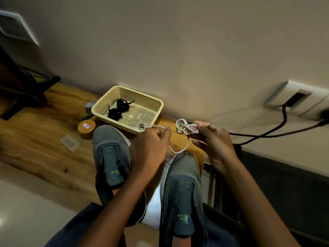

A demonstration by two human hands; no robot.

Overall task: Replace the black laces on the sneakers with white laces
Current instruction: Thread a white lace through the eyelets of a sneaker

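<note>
Nearest to me, the two grey sneakers sit toe-out on the wooden bench (35, 139), the left sneaker (110, 163) and the right sneaker (181, 189) both with bare eyelets, so I judge the black laces are already out and the white lacing not yet begun. They stand side by side close to the body, probably so either one is within easy reach.

Above them I have both hands up. My left hand (149, 150) has its grip closed on one end of a white lace (179, 151), pinched at the fingertips. My right hand (213, 145) has its grip clamped on the coiled rest of that lace, with the slack drooping between the hands just over the right sneaker's toe. I read this as unwinding the bundle to free a working end.

Just beyond, the cream basket (156, 106) holds the black laces (118, 109), set aside there, and a second white lace (141, 126) lies at its near edge. Left of it stand a round tin (86, 129) and a small clear case (69, 142).
</note>
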